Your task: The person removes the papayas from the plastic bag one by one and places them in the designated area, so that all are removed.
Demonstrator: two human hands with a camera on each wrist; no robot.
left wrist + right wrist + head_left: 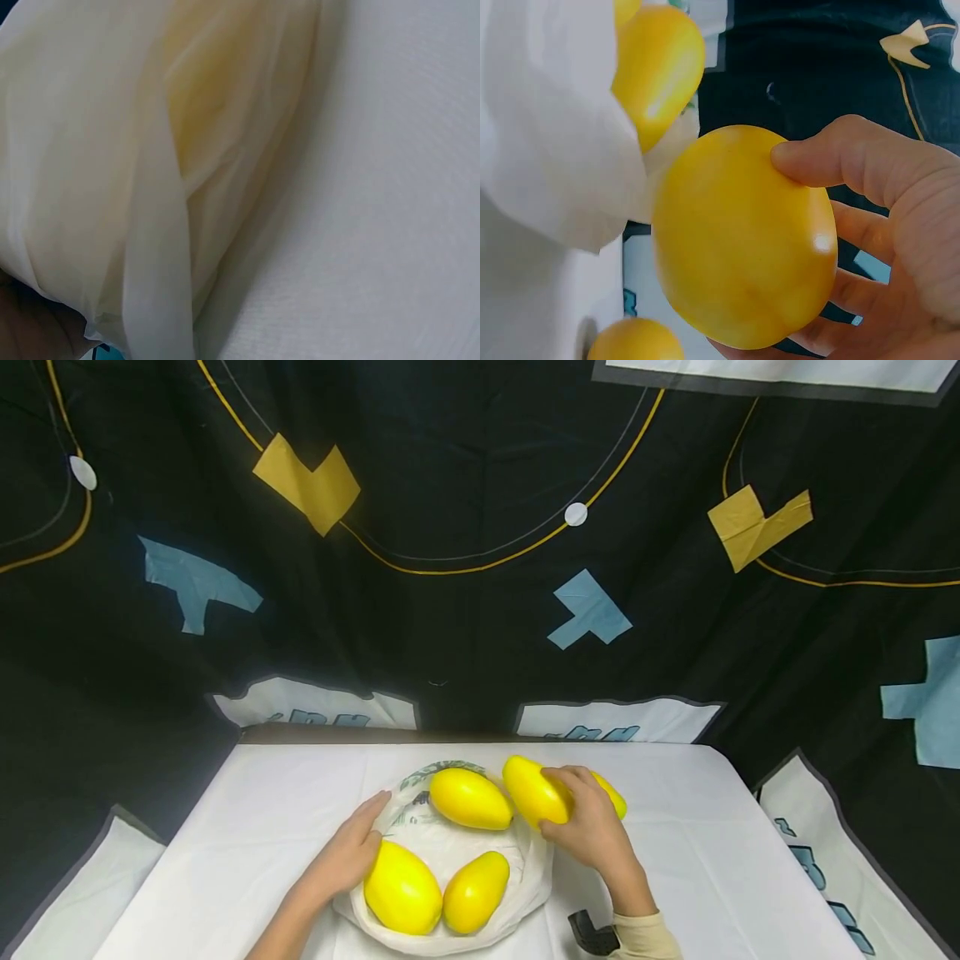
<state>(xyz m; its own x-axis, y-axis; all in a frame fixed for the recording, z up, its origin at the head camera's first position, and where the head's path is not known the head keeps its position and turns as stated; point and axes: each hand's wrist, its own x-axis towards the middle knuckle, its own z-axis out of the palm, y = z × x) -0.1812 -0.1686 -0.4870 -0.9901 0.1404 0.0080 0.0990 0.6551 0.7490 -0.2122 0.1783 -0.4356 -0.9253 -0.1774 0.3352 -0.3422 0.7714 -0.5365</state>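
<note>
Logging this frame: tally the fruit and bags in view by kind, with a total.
White bag: 1
Yellow fruits: 5 (3 in the bag, 1 held in the right hand, 1 partly hidden behind that hand)
Total: 6

Both the left hand (351, 852) and the right hand (588, 814) are ungloved, and the left forearm (288, 918) shows bare down to the near edge. A plain beige sleeve (647, 937) covers the right forearm from just behind the wrist, with a dark, curved piece (588, 937) showing beside its cuff.
</note>
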